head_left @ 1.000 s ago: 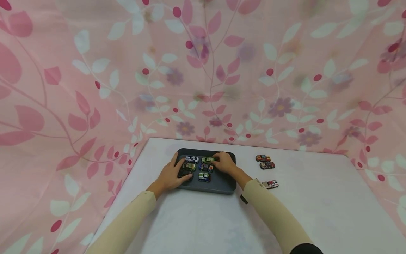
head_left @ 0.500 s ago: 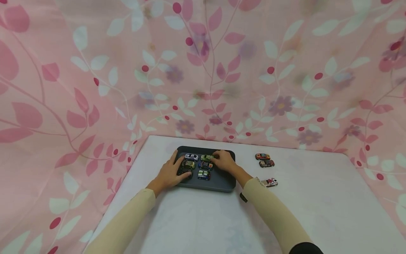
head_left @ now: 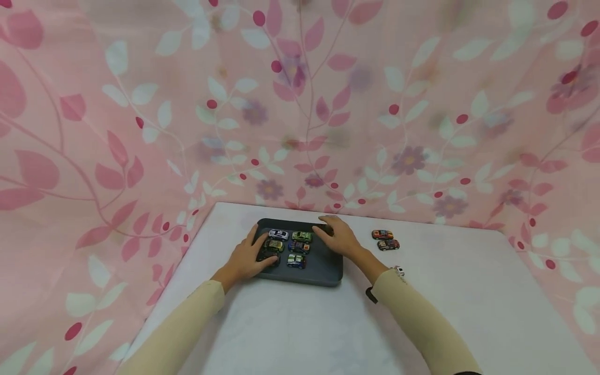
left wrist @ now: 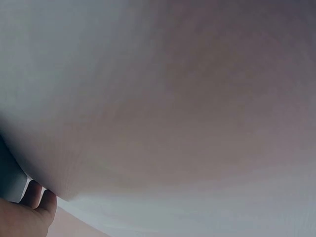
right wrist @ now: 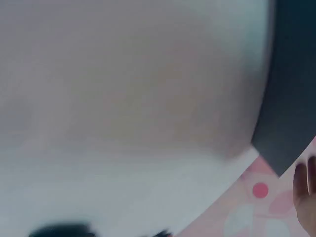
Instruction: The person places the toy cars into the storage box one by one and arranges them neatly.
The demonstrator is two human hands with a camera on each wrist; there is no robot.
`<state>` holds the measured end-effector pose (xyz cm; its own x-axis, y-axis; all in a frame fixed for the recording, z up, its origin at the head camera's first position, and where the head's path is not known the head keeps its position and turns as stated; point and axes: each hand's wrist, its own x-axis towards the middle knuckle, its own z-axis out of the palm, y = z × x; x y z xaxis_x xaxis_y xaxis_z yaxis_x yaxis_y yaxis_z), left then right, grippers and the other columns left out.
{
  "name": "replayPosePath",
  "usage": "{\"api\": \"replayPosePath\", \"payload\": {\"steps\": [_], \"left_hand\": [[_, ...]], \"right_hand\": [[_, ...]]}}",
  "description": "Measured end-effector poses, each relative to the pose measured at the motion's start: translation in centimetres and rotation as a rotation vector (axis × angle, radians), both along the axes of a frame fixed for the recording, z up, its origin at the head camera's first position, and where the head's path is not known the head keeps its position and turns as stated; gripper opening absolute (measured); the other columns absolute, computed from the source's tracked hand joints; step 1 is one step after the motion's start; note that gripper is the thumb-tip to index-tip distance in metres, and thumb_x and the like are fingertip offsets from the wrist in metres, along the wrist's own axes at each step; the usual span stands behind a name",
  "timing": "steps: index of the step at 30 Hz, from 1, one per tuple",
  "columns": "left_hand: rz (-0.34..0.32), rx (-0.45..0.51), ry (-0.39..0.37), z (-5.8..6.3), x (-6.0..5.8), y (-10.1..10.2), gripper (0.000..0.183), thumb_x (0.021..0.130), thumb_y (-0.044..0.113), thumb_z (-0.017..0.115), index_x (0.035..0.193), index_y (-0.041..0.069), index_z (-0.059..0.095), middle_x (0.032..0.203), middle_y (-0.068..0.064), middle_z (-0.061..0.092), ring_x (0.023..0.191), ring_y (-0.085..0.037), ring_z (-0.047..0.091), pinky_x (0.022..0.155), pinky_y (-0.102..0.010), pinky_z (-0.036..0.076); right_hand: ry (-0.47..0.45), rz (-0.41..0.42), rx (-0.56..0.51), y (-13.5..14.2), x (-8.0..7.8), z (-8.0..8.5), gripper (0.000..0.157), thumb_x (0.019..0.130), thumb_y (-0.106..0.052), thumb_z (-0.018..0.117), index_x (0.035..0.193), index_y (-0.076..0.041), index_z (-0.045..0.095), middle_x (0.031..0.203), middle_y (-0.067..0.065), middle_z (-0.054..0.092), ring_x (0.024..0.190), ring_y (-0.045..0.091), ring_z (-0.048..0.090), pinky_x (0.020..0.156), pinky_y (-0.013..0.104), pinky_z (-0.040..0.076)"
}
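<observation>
My left hand (head_left: pixel 246 256) grips the left edge of a dark grey tray (head_left: pixel 325 276), its thumb over a dark toy car (head_left: pixel 276 263) that it partly hides. Two fingers show against the tray's outer wall (left wrist: pixel 11 173) in the left wrist view. Over the tray's back right part hovers my right hand (head_left: pixel 342 237), fingers apart and holding nothing. Just left of it sits a green toy car (head_left: pixel 302 237). Also in the tray are a white car (head_left: pixel 278 234), a yellow-green car (head_left: pixel 274 246), a blue-orange car (head_left: pixel 299 247) and a green-white car (head_left: pixel 296 261), in two columns.
Right of the tray, an orange-red car (head_left: pixel 382 234) and a dark red car (head_left: pixel 388 245) lie side by side on the white table (head_left: pixel 459 291). My right sleeve partly covers a white car (head_left: pixel 399 270). A pink floral cloth (head_left: pixel 300 104) stands behind the table.
My right hand has let go of the green car and moved up and right from it, its fingers spreading. The left hand keeps its place on the tray.
</observation>
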<state>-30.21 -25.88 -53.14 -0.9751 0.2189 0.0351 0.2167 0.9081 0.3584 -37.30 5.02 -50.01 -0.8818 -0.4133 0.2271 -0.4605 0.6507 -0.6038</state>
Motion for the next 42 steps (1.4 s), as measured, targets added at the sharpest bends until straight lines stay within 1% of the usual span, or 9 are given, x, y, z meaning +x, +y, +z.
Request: {"api": "replayPosePath", "payload": {"steps": [3,5,9,12,18,24,28,34,42], "left_hand": [[-0.003,-0.006,0.015,-0.1,-0.2,-0.2,0.086,0.09,0.068,0.054,0.155,0.014,0.035,0.166,-0.019,0.007,0.133,-0.054,0.041,0.105,-0.067,0.034],[-0.005,-0.003,0.02,-0.2,-0.3,-0.4,0.086,0.09,0.068,0.054,0.155,0.015,0.035,0.166,-0.018,0.007,0.134,-0.053,0.041,0.106,-0.066,0.034],[-0.009,0.006,0.021,-0.2,-0.5,-0.7,0.085,0.09,0.067,0.055,0.155,0.015,0.035,0.166,-0.018,0.007,0.134,-0.053,0.041,0.106,-0.067,0.034],[-0.009,0.006,0.016,-0.3,-0.6,-0.7,0.085,0.09,0.067,0.055,0.155,0.014,0.035,0.165,-0.02,0.007,0.135,-0.054,0.04,0.106,-0.067,0.033],[0.0,0.017,0.015,-0.3,-0.6,-1.1,0.086,0.09,0.066,0.056,0.155,0.013,0.035,0.165,-0.021,0.007,0.136,-0.053,0.038,0.107,-0.067,0.033],[-0.001,0.031,0.015,-0.3,-0.6,-1.5,0.085,0.091,0.064,0.056,0.156,0.015,0.033,0.165,-0.02,0.008,0.136,-0.053,0.039,0.107,-0.067,0.033],[0.007,0.023,0.004,-0.3,-0.7,-1.5,0.085,0.09,0.065,0.055,0.156,0.016,0.032,0.166,-0.019,0.007,0.136,-0.052,0.039,0.107,-0.067,0.033],[0.008,0.026,-0.006,-0.3,-0.8,-1.5,0.086,0.09,0.067,0.054,0.156,0.016,0.032,0.166,-0.019,0.006,0.137,-0.052,0.038,0.108,-0.067,0.032],[0.016,0.029,0.001,-0.4,-0.9,-1.7,0.086,0.091,0.067,0.054,0.157,0.017,0.031,0.166,-0.018,0.005,0.137,-0.052,0.038,0.107,-0.067,0.032]], "right_hand": [[0.053,-0.005,0.071,0.8,0.2,0.2,0.063,0.099,-0.048,0.053,0.15,-0.013,0.044,0.157,0.016,0.036,0.139,0.037,0.042,0.113,0.059,0.032],[0.087,-0.016,0.12,1.3,0.1,0.3,0.066,0.1,-0.05,0.048,0.154,-0.013,0.037,0.162,0.017,0.025,0.143,0.041,0.034,0.115,0.063,0.025],[0.094,-0.04,0.213,2.4,0.1,0.3,0.07,0.101,-0.055,0.039,0.158,-0.017,0.026,0.166,0.018,0.006,0.147,0.045,0.021,0.115,0.066,0.016],[0.088,-0.059,0.264,3.4,0.0,0.1,0.074,0.1,-0.06,0.034,0.16,-0.021,0.019,0.166,0.018,-0.004,0.149,0.045,0.014,0.116,0.066,0.012],[0.094,-0.109,0.301,5.1,-0.4,-0.5,0.075,0.1,-0.06,0.035,0.161,-0.023,0.011,0.166,0.019,-0.008,0.15,0.045,0.013,0.118,0.064,0.006],[0.079,-0.157,0.377,6.8,-0.6,-1.0,0.077,0.098,-0.064,0.035,0.161,-0.027,0.009,0.166,0.018,-0.009,0.147,0.05,0.019,0.118,0.064,0.004],[0.058,-0.173,0.395,8.1,-0.6,-1.1,0.083,0.096,-0.069,0.034,0.161,-0.024,0.01,0.165,0.019,-0.01,0.147,0.052,0.018,0.118,0.064,0.004],[0.022,-0.199,0.409,10.2,-0.6,-1.0,0.088,0.094,-0.069,0.04,0.161,-0.02,0.011,0.165,0.02,-0.012,0.146,0.051,0.019,0.117,0.065,0.003],[-0.033,-0.25,0.454,12.6,-0.7,-1.4,0.093,0.093,-0.071,0.041,0.161,-0.017,0.009,0.164,0.023,-0.012,0.145,0.05,0.016,0.115,0.069,0.006]]}}
